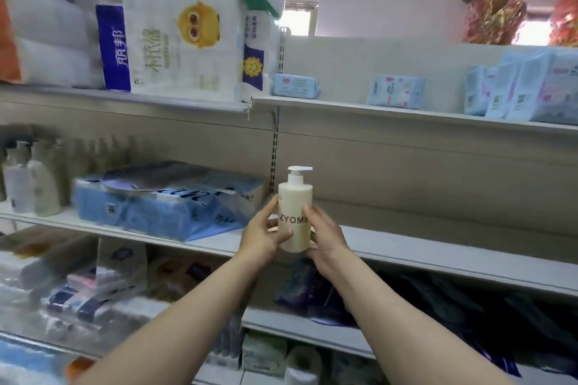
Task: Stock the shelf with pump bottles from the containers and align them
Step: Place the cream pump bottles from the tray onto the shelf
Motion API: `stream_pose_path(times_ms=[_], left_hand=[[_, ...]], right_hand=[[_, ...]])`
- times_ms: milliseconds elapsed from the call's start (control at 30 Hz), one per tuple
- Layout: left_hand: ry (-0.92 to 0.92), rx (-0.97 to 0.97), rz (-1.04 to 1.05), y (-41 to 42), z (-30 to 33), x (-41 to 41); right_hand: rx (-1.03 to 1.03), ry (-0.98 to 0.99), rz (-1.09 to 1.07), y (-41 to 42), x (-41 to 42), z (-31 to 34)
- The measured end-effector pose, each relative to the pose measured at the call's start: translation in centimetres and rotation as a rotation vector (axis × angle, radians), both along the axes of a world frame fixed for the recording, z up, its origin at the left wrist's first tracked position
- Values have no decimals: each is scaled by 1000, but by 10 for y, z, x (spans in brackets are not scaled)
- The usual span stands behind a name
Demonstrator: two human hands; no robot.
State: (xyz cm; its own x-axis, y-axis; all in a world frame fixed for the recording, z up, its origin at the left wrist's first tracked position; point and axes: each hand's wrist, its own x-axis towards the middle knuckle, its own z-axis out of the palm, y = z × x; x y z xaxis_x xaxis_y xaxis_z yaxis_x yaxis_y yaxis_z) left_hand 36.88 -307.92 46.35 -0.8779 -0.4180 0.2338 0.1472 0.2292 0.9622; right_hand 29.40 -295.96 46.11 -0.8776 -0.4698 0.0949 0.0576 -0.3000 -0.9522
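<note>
While held: one pump bottle (295, 209), two hands.

"ZYOME" on cream pump bottle (295, 216), possibly cut off by hands

Bare shelf (438, 247) right of the pump bottle (295, 209); blue tissue pack (169, 203) close left.

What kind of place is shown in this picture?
Most likely a small shop aisle. Metal shelving carries packaged toilet paper and wipes packs, and both hands hold a pump bottle at the middle shelf.
</note>
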Motion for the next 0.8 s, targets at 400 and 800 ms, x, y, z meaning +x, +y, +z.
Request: stream_pose_path(times_ms=[400,800], left_hand=[[42,-207,34,-87,-34,-101],[-87,51,150,-125,-43,-219]], right_hand=[[142,13,-84,-77,-84,-20],[177,-95,-272,-133,-178,-16]])
